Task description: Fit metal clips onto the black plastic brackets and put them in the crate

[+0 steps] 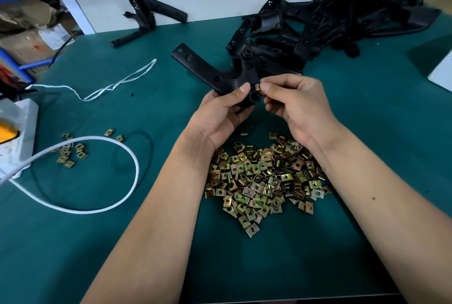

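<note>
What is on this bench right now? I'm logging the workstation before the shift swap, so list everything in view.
held bracket: one, black, above the mat centre, in the left hand
held clip: one, brass-coloured, at the bracket's near end
clip pile: too many to count, brass-coloured, near centre between the forearms
loose clips: about a dozen, brass-coloured, left side
bracket heap: many, black, far right
lone bracket: one, black, far centre against the wall
string: one, white, left of centre
cable: one, white, looped at left
mat: one, teal, covers the bench
cardboard boxes: several, brown, far left
left hand: grips the held bracket
right hand: pinches the held clip
</note>
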A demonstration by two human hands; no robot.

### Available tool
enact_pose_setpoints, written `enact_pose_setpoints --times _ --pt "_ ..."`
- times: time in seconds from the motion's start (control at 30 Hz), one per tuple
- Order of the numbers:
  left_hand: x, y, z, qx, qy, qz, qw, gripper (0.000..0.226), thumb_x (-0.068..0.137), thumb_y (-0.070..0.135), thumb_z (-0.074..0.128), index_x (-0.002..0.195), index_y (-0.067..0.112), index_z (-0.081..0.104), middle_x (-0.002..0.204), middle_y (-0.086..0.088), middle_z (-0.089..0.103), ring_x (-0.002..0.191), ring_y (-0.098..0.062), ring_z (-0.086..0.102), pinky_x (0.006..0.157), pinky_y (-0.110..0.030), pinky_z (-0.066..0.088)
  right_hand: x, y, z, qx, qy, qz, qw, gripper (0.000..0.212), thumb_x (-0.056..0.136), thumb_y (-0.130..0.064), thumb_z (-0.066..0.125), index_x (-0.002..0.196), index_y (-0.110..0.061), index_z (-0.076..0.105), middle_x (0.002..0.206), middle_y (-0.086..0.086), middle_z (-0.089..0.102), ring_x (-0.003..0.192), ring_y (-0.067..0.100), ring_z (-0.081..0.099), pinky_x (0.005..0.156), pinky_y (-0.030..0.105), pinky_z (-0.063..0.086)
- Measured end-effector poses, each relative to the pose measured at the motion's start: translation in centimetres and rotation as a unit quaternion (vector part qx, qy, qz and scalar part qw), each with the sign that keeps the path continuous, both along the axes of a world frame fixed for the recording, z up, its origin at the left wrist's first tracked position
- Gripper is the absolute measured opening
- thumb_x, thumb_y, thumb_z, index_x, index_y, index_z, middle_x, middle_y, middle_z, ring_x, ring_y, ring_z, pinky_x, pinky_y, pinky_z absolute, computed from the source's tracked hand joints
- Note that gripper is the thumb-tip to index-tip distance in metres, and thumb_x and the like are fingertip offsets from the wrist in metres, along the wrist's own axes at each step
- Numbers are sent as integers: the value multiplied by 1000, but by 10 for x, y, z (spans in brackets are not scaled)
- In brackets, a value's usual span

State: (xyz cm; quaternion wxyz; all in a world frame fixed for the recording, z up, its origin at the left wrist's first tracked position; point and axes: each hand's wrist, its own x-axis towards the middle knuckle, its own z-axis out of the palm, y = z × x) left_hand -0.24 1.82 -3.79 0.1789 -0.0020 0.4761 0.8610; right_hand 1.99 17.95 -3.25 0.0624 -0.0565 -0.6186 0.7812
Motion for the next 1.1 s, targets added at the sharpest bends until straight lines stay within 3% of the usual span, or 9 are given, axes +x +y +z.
enact_pose_setpoints --times 0.33,0.57,0.7,1.1 --pt "-1 1 0 5 -4 8 1000 17 88 7 72 104 12 69 101 -6 77 90 -16 73 75 -30 59 1 -2 2 -40 -17 -12 999 9 89 1 75 91 -6 78 77 3 75 69 13 67 67 24 57" --pt "1 1 0 9 2 2 1000 9 91 5 69 98 11 71 95 -5 78 84 -15 74 73 -28 60 1 0 3 -25 -20 7 999 10 87 2 76 86 -8 78 73 2 72 65 10 64 62 22 54" --pt "1 2 1 5 5 -2 1000 10 92 5 68 100 11 70 93 -4 78 82 -14 74 71 -28 60 2 0 5 -37 -15 13 999 15 87 5 74 94 -9 75 70 -1 68 64 11 61 60 21 52" --pt "6 6 4 -35 9 25 999 23 90 6 72 110 15 66 100 -2 77 88 -14 74 73 -28 59 3 -1 3 -23 22 12 999 21 89 8 68 99 -11 68 66 -1 57 62 10 53 57 20 45"
